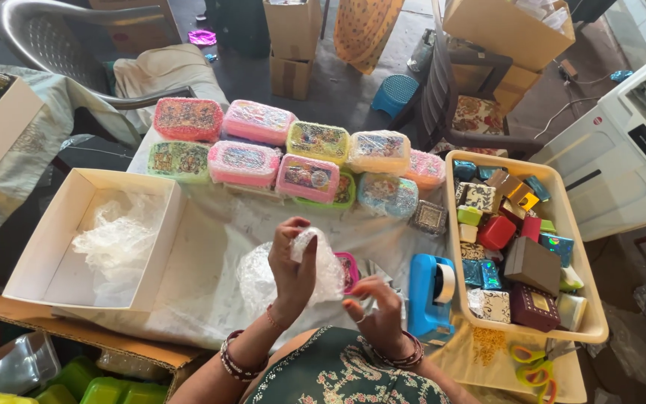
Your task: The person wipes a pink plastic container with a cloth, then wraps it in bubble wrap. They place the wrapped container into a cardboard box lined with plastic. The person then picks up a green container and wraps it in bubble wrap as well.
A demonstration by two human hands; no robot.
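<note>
Both hands pinch bubble wrap (315, 273) over a pink box (348, 269): left hand (293, 262), right hand (374, 303); blue tape dispenser (429, 295) and crowded crate (591, 299) flank the counter (211, 247).

pink box (348, 271) half-wrapped in clear bubble wrap (263, 273), on table

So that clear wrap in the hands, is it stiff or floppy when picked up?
Probably floppy: the wrap crumples into soft folds between the left hand and right hand. Likely very light, being thin and see-through. It may feel slippery, since it looks glossy.
</note>
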